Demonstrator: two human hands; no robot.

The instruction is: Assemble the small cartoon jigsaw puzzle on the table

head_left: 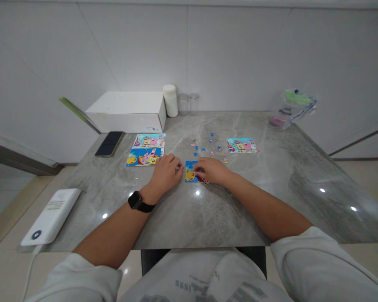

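- Puzzle section, part-assembled, blue w/ yellow: flat on grey table, btwn both hands.
- R hand: over R part of section, thumb & fingertips close tog.; can't tell if pc. pinched.
- L hand: just beside section's L edge, fingers curled, narrow gap to thumb; can't tell if anything gripped. Watch on wrist.
- Loose pcs.: scattered beyond section, several blue, some pink.
- Picture panel: flat, R of loose pcs.
- Printed sheet: two pics, near R corner partly hidden by L hand; phone to its L, white box behind.
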